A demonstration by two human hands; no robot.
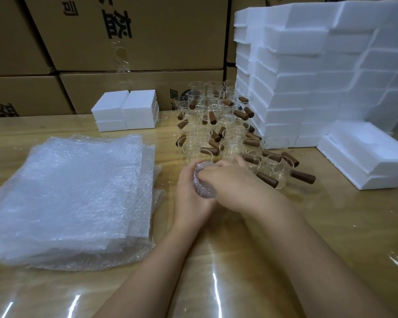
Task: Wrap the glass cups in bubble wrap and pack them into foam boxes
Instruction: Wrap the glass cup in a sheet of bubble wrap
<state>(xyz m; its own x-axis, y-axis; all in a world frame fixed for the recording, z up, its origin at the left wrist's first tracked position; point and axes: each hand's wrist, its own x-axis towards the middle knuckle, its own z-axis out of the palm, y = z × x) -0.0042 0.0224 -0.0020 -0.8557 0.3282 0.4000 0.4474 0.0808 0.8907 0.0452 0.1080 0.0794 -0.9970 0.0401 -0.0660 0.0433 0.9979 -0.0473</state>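
A glass cup bundled in bubble wrap (203, 188) sits between both hands above the wooden table (331, 226). My left hand (189, 196) cups it from below and the left. My right hand (230, 180) presses over its top and right side. Behind the hands stand several bare glass cups with brown wooden handles (216, 125). A thick stack of bubble wrap sheets (71, 196) lies to the left. An open foam box (368, 154) rests at the right, its hollow facing up.
A tall wall of stacked white foam boxes (319, 72) fills the back right. Closed foam boxes (126, 110) are stacked two high at the back centre. Brown cardboard cartons (124, 37) line the far side behind the table.
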